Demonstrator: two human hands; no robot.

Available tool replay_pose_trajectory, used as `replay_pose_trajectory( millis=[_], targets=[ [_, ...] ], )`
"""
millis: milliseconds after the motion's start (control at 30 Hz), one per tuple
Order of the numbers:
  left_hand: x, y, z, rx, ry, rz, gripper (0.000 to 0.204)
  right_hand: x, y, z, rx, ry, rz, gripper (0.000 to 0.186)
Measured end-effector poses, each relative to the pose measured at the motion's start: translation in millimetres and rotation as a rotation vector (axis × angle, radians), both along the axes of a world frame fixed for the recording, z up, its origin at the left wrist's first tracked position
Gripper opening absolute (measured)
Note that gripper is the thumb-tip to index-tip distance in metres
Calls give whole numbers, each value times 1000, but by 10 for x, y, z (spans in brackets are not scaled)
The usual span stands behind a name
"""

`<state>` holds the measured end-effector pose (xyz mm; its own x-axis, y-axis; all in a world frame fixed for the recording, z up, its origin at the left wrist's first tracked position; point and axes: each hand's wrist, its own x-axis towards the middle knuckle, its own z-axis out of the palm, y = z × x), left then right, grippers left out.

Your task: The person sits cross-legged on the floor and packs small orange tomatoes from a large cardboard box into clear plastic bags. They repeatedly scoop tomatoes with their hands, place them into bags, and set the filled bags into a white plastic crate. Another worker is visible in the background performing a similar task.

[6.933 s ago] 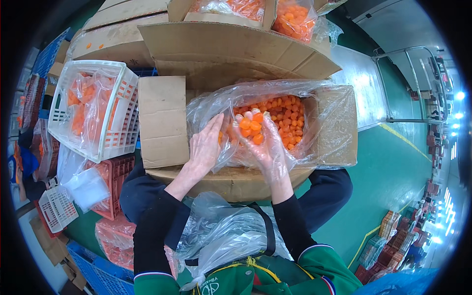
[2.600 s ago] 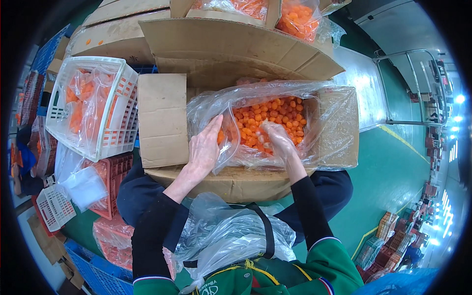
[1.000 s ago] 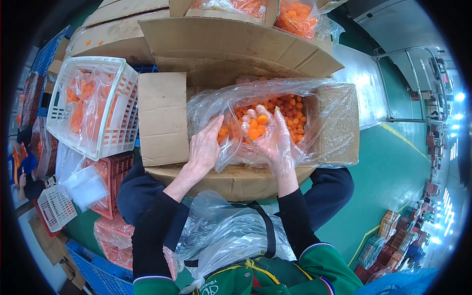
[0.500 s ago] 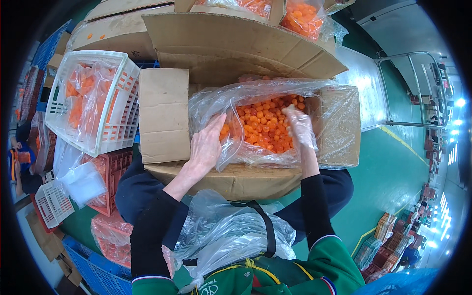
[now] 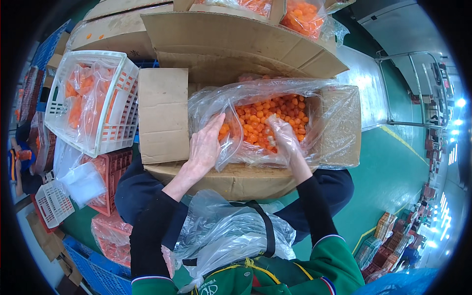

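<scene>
An open cardboard box point(image 5: 162, 115) holds a clear plastic liner point(image 5: 206, 101) full of small, round, glossy orange pieces point(image 5: 260, 105). My left hand point(image 5: 204, 145) presses its fingers together on the liner's folded left side, holding it beside the pieces. My right hand point(image 5: 284, 137), in a clear plastic glove, dips into the pieces right of centre, palm down with fingers curled. Whatever is under its fingertips is hidden.
A white crate point(image 5: 124, 69) of bagged orange pieces stands left, above red crates point(image 5: 110, 177). More cartons point(image 5: 98, 39) and bags point(image 5: 300, 17) lie behind. A metal trolley point(image 5: 359, 73) is right, stacked crates point(image 5: 383, 236) lower right, a blue-clad person point(image 5: 22, 157) far left.
My right hand has repeatedly turned palm up with orange pieces and gone back into the heap; since half a second ago it has moved left and down. My left hand stays on the liner.
</scene>
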<state>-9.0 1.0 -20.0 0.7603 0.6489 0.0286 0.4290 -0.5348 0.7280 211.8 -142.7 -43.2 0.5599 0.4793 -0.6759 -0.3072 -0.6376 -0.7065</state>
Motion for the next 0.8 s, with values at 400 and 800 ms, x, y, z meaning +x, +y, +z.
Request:
replay_pose_trajectory(
  millis=[400,800],
  targets=[
    [7,52,63,-50,-40,82,62,-422,229,283,393,-467,105,24],
    [-15,55,46,-43,1,43,54,357,7,-591,-217,-1368,1146,19]
  ],
)
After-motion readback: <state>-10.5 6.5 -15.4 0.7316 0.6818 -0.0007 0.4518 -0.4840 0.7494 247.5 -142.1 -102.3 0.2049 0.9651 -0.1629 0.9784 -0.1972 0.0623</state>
